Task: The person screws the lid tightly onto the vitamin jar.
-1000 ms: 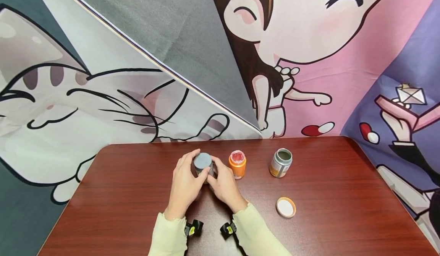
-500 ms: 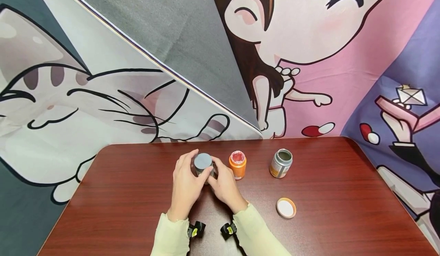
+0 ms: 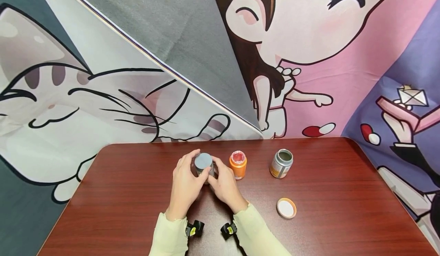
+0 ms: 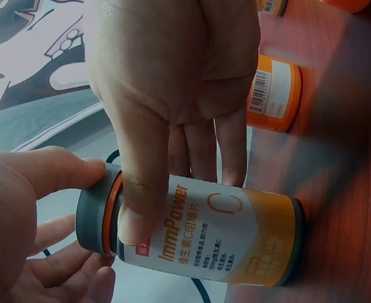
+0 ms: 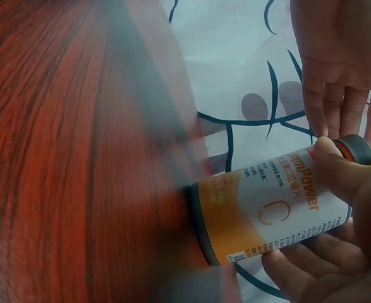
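Both hands hold an upright supplement bottle, white and orange with a dark base. Its grey-green lid is at the top, an orange ring showing beneath it. The left hand grips around the lid, thumb in front. The right hand grips the bottle's body just below, its thumb pressed on the label and its fingers round the far side. In the left wrist view the bottle's base is at or near the tabletop; contact cannot be told.
An open orange jar stands just right of the hands. Farther right is an open grey-rimmed jar. A lid with a white inside and orange rim lies nearer on the brown table. Cartoon-printed cloth hangs behind.
The left wrist has shifted slightly right and then back, while its fingers stay on the lid. The right hand and the jars have hardly moved.
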`<state>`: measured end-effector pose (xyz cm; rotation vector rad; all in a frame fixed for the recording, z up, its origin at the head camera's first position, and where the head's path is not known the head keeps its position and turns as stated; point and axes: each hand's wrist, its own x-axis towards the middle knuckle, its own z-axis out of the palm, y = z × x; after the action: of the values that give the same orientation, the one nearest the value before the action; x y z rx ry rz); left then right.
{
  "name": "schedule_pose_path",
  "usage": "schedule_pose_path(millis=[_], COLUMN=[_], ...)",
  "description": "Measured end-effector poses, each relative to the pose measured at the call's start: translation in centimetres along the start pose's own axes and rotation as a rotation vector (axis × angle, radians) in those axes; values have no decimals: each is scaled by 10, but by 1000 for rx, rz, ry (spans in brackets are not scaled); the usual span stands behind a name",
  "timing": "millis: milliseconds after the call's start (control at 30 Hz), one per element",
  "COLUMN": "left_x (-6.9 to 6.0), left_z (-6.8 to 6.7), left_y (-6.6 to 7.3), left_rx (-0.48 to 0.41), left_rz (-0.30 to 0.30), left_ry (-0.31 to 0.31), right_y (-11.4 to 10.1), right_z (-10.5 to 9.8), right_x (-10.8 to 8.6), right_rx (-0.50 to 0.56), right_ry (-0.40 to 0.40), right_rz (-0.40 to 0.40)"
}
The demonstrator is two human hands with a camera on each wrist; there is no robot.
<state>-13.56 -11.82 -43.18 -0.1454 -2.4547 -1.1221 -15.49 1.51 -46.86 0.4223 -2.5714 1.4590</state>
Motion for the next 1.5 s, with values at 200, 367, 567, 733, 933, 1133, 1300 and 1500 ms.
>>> schedule_pose_path(millis=[200, 367, 567, 733, 933, 1133, 1300, 1500], left_x=[-1, -2, -4, -3, -1, -1, -1, -3], left_z=[0, 1, 4, 4, 2, 2, 3, 7], left_y=[0, 3, 4, 5, 3, 2, 4, 7], left_rx=[-18, -18, -21, -26, -21, -18, -30, -24], left_rz=[1, -34, -71, -87, -64, -38, -41, -65], left_ry=[12, 43, 51, 52, 29, 19, 46, 73], right_y=[1, 1, 1, 1, 0, 1, 1, 0], right_z=[1, 1, 0, 0, 1, 0, 0, 0], right_x=[-1, -1, -1, -1, 0, 1, 1, 0], right_rx=[-4, -1, -1, 1, -4, -5, -10, -10], right_ry=[10, 11, 6, 6, -2, -3, 2, 3], right_rz=[-7, -10, -4, -1, 17, 19, 12, 9])
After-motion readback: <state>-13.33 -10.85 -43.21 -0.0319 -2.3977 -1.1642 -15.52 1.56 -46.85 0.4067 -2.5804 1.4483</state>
